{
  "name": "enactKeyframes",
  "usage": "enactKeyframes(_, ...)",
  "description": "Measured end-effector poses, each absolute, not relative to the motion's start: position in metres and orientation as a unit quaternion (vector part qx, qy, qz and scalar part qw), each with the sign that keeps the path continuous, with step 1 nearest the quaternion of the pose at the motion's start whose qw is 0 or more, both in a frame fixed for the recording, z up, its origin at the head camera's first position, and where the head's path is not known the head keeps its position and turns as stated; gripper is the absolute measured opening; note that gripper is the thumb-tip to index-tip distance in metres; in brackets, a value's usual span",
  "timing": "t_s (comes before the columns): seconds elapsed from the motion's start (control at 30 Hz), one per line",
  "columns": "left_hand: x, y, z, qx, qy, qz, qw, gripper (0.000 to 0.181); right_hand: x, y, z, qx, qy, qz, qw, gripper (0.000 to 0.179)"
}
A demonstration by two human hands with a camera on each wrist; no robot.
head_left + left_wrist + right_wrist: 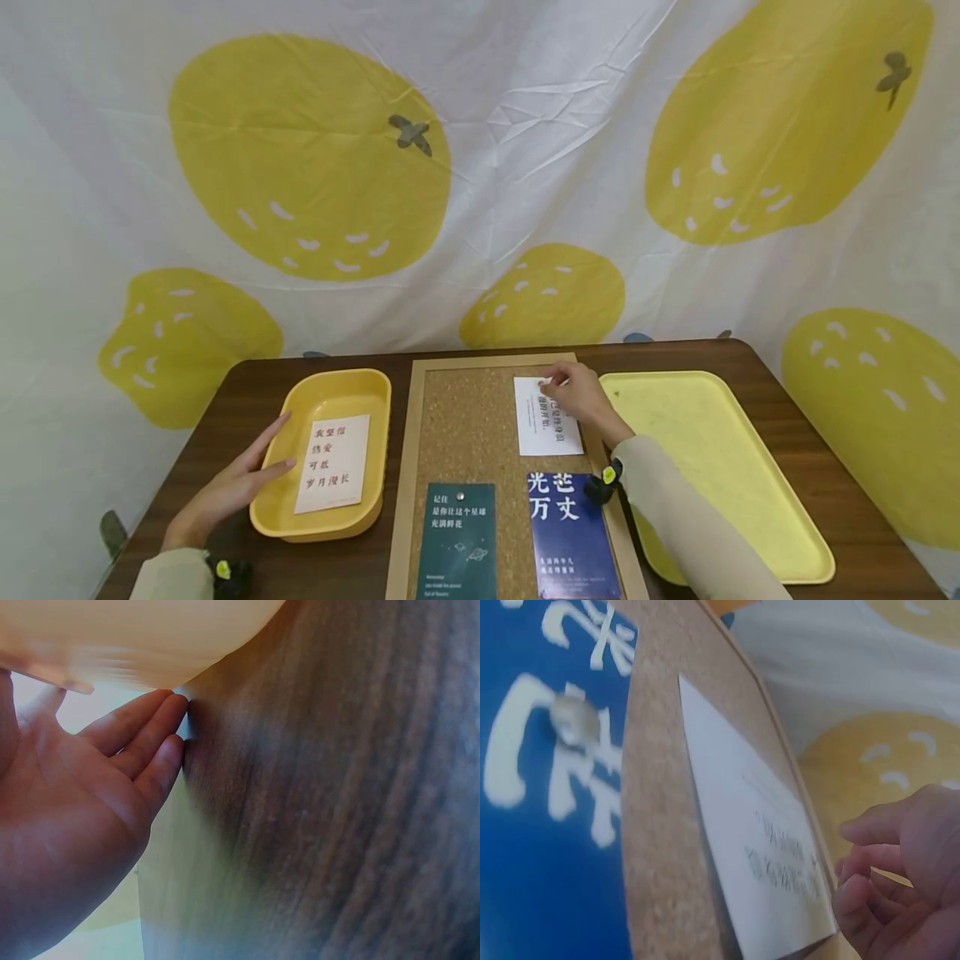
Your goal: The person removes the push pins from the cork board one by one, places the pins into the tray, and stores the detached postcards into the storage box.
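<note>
My left hand (234,483) lies along the left side of a yellow basin (322,527), its thumb over the rim. In the left wrist view its fingers (142,742) are fairly straight under the basin's edge. A white card (337,462) with reddish writing leans inside the basin. My right hand (579,392) is at the top of another white card (543,437) on a framed corkboard (465,417); curled fingertips pinch a small thumbtack there, largely hidden. Nearer on the board are a green card (457,533) and a blue card (573,542), each with a thumbtack.
To the right of the corkboard a shallow pale yellow tray (720,467) lies beneath my right forearm. All stands on a dark wooden table (757,358). A white cloth with yellow fruit prints (315,158) hangs behind the table.
</note>
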State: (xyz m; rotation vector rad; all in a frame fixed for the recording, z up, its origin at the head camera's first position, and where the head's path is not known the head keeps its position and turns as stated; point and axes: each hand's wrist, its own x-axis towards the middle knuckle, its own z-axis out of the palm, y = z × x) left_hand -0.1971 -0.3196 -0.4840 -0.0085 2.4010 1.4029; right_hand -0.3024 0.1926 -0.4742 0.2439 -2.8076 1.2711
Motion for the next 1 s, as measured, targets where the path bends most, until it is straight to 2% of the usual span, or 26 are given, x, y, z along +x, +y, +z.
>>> enactKeyframes(0.3,-0.2,-0.32,-0.484,0.002,0.849,0.498,0.179,0.09,-0.311,0.202,-0.488,0.05,-0.917,0.396,0.024,0.026)
enactKeyframes(1.0,-0.199,-0.319,-0.483,-0.006,0.847,0.497,0.187,0.091,-0.314,0.207,-0.499,0.068,-0.907,0.416,0.015,0.027)
